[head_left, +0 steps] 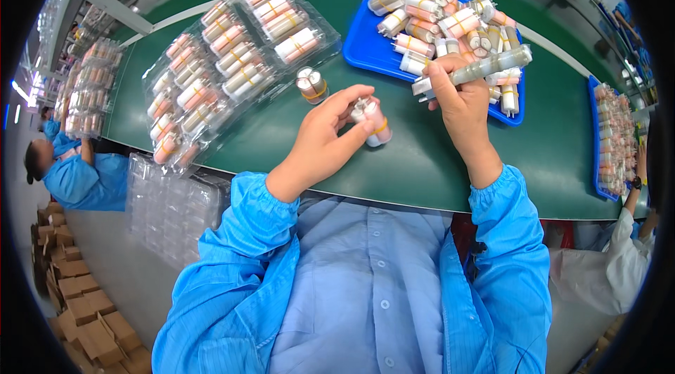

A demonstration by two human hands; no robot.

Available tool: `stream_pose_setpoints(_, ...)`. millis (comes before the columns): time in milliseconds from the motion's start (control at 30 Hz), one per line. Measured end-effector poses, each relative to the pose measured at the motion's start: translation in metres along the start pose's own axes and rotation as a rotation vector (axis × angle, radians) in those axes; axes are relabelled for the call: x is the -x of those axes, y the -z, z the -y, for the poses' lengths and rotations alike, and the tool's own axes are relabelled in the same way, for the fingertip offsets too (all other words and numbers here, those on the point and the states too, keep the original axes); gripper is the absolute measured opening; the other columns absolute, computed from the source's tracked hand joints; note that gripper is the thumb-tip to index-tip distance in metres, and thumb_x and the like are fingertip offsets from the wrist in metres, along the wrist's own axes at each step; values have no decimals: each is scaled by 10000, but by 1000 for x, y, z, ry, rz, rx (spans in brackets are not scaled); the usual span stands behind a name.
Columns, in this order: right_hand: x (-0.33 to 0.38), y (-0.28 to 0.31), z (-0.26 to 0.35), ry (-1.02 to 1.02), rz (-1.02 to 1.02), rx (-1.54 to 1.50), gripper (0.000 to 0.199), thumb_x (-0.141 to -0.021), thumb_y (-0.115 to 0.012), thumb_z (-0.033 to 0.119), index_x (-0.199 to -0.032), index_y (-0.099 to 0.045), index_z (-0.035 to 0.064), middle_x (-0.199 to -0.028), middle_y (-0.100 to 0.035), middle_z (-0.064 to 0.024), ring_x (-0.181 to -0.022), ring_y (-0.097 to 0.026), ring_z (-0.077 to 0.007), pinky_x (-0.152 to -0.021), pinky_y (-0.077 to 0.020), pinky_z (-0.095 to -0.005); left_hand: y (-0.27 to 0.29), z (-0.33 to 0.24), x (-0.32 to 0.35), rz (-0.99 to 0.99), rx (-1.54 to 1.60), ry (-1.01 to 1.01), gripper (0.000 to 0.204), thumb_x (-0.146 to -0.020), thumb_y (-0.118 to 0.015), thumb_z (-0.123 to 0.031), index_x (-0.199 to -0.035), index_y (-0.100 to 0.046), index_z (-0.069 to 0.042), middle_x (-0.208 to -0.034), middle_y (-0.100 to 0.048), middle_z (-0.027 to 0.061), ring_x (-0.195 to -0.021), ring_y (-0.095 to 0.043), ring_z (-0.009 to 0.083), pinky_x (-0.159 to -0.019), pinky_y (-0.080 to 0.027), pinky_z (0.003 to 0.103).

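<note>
My left hand (325,136) closes its thumb and fingers round a small bundle of pink and white capped tubes (378,124) tied with a yellow rubber band. It is tilted just above the green table. Between the thumb and fingers of my right hand (460,103) is a long grey translucent tube bundle (496,65) with a white end, pointing up to the right. Behind it a blue tray (358,50) is heaped with banded tube bundles (460,22) in pink, white and grey. One banded bundle (311,86) stands upright on the table, left of my left fingers.
Clear plastic blister trays (327,50) filled with banded bundles lie on the green table (422,170) at the left. Another blue tray (596,163) of bundles stands far right. Stacked clear trays (165,205) and cardboard boxes (91,304) are at lower left. Other people work at both sides.
</note>
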State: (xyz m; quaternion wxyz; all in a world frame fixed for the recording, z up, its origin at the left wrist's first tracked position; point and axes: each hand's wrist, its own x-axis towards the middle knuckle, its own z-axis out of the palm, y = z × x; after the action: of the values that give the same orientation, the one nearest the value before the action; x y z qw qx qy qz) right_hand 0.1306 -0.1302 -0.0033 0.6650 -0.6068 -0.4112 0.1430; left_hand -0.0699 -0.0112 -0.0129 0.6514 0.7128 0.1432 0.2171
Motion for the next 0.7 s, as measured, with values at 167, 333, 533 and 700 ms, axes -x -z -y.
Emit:
stream_pose_setpoints(167,5,-5,-4,-28,32,39,190,-985,-670,176,-859,-642,36,-725,-577,0,-550,-515,-52,-483,-383,-229,27,-9,37,-251,-636,-298,479,-796,-679,-7,-1260,-562,-23,-1133,-652,110,-1017,-654,222,-905,-523,353)
stream_pose_setpoints(333,7,-10,-6,19,42,59,192,-980,-674,154,-842,-632,28,-732,-578,-5,-552,-510,-59,-482,-374,-241,43,6,28,-524,-919,-355,514,-792,-682,-10,-1282,-527,-14,-1112,-596,175,-973,-640,335,-849,-534,391)
stream_pose_setpoints(533,6,-8,-11,27,51,137,170,-966,-661,100,-824,-610,22,-750,-567,-22,-596,-497,-83,-522,-380,-263,41,1,0,-488,-1067,-430,481,-855,-739,-107,-1287,-549,-6,-1114,-632,178,-975,-654,359,-829,-543,434)
stream_pose_setpoints(700,8,-11,-13,96,119,225,164,-947,-661,68,-808,-587,21,-756,-556,-42,-682,-508,-121,-614,-402,-294,51,-2,3,-498,-895,-410,362,-902,-722,-114,-1233,-608,-21,-1053,-649,155,-862,-683,301,-751,-560,371)
